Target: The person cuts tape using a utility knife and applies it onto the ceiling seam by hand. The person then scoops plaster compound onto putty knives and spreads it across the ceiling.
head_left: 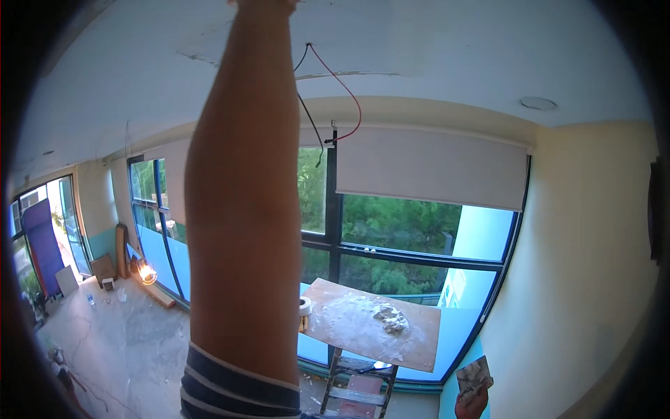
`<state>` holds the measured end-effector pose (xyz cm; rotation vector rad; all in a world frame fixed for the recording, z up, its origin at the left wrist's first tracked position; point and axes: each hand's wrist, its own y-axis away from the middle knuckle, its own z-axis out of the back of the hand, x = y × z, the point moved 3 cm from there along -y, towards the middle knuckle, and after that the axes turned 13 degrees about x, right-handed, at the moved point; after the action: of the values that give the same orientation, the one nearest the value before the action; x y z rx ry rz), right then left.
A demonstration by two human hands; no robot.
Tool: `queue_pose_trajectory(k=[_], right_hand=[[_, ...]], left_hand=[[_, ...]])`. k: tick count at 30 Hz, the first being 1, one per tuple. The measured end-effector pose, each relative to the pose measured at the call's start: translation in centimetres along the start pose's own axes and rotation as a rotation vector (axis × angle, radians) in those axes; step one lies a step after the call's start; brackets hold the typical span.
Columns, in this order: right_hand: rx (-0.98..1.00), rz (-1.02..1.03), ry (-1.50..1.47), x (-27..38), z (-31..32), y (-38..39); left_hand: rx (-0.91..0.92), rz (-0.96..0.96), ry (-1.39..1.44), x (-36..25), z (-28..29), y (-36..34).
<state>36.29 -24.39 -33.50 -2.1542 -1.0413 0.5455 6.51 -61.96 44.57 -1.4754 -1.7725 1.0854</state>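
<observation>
My left arm (241, 209) rises straight up from the lower edge to the white ceiling (433, 49), its striped sleeve at the bottom. My left hand (265, 3) is almost wholly cut off by the top edge, so its fingers are hidden. Just to its right, red and black wires (342, 84) hang from a ceiling hole down to the window frame. At the lower right, my right hand (471, 406) grips a flat blade (474, 377) loaded with white plaster.
A wooden board (419, 349) with a plaster heap (391, 318) lies on a stepladder (359, 394) below the windows, a tape roll (304, 305) at its left end. A roller blind (433, 167) covers the upper window. A lit bulb (146, 274) glows on the littered floor at the left.
</observation>
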Motion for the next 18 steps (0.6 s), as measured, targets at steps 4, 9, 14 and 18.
queue_pose_trajectory(k=[4,9,14,18], right_hand=[[-0.419,0.428,-0.662,-0.7,-1.3,-0.7],[-0.429,0.194,0.040,0.7,-1.2,1.2],[-0.427,0.158,0.187,1.7,-1.4,2.3],[-0.414,0.118,0.257,2.1,-1.5,2.4]], left_hand=[[0.201,-0.075,-0.037,-3.4,-0.7,-1.0],[0.083,-0.638,-0.879,-3.3,7.5,-1.9],[-0.316,-0.627,-1.109,2.9,8.6,3.7],[-0.160,-0.714,-1.106,4.1,8.0,2.3]])
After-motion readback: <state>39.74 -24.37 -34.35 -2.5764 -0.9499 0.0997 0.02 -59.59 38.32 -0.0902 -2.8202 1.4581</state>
